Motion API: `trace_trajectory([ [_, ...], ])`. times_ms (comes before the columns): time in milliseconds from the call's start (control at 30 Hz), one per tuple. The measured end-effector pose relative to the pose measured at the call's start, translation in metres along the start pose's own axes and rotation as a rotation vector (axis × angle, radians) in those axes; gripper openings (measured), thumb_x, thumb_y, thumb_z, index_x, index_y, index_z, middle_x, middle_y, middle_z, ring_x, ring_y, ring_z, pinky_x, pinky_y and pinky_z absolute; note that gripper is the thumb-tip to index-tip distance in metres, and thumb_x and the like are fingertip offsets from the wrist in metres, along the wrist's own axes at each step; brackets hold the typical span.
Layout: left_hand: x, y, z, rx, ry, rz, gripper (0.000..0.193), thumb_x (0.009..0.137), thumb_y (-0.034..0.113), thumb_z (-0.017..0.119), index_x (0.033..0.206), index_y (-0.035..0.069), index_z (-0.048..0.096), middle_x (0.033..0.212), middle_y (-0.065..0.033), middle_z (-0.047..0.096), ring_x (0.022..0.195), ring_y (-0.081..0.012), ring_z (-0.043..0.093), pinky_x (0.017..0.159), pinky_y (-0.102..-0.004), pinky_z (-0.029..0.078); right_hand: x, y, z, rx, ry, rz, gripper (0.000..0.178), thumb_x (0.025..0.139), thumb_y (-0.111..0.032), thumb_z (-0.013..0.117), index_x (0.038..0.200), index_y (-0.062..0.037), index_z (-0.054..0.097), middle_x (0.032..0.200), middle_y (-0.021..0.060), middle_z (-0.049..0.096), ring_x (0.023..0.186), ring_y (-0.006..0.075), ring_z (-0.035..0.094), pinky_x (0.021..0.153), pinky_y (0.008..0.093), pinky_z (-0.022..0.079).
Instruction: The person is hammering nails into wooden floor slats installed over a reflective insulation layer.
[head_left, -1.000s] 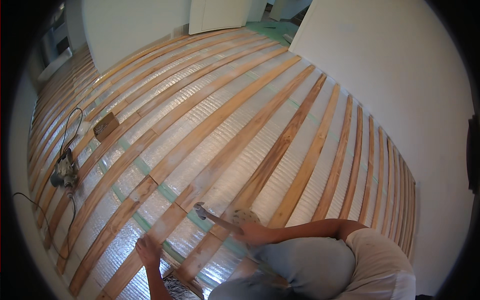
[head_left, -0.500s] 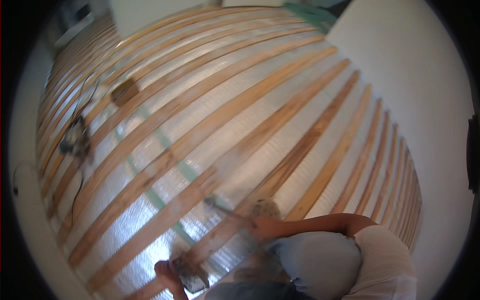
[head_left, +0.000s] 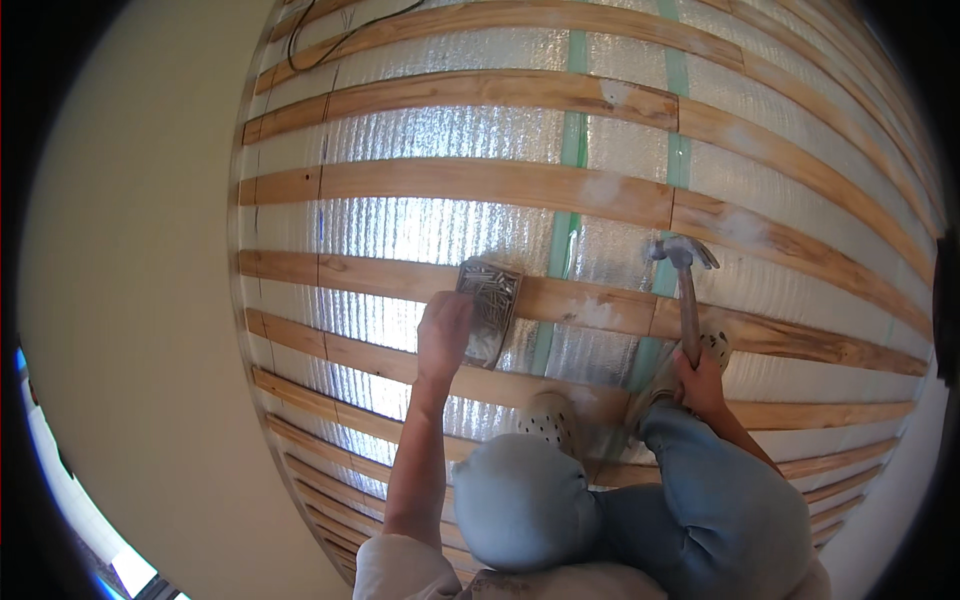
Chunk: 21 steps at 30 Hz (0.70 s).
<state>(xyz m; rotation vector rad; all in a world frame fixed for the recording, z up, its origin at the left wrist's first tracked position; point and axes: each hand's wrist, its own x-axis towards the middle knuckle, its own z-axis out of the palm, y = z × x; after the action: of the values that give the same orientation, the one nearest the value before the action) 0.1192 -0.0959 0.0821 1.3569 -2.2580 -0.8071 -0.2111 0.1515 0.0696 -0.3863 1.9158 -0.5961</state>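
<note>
Grey-headed, brown-handled claw hammer (head_left: pixel 687 300)

Left hand (head_left: pixel 444 325) holds a nail box (head_left: pixel 515 300), right hand (head_left: pixel 700 382) a hammer (head_left: pixel 688 310)

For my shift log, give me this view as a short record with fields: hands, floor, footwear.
Left hand: at the left edge of an open box; grip unclear
Box contents: metal fasteners, probably nails
Right hand: closed around the handle of a claw hammer
Floor: wooden battens, silver foil sheeting, green tape
Footwear: perforated clogs
</note>
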Motion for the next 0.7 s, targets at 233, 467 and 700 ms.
trace_trajectory([
  [233,-0.052,0.002,0.002,0.093,0.062,-0.076,0.008,0.079,-0.002,0.062,0.084,0.004,0.061,0.079,-0.0142,0.058,0.075,-0.034,0.057,0.067,-0.0418,0.047,0.003,-0.008,-0.005,0.017,0.012,-0.026,0.024,0.094,-0.023,0.057,0.088,-0.0015,0.049,0.057,0.0033,0.048,0.04,0.0131,0.048,0.036,0.0308,0.04],
  [467,-0.078,-0.01,0.048,0.242,0.044,-0.26,0.019,0.077,0.007,0.054,0.095,0.006,0.055,0.091,-0.0153,0.052,0.087,-0.0332,0.054,0.076,-0.0442,0.045,0.011,0.004,-0.004,0.186,-0.057,-0.16,0.028,0.096,-0.024,0.055,0.076,-0.0067,0.047,0.054,-0.0001,0.046,0.041,0.0089,0.042,0.036,0.0269,0.033],
  [700,-0.094,-0.002,0.036,0.331,0.176,-0.332,0.015,0.078,0.012,0.052,0.091,0.005,0.054,0.091,-0.0132,0.052,0.091,-0.0295,0.052,0.08,-0.0396,0.045,0.071,0.08,-0.02,-0.136,0.116,-0.372,0.04,0.093,-0.037,0.057,0.075,-0.0027,0.051,0.059,0.0047,0.05,0.044,0.0132,0.045,0.038,0.0324,0.034],
])
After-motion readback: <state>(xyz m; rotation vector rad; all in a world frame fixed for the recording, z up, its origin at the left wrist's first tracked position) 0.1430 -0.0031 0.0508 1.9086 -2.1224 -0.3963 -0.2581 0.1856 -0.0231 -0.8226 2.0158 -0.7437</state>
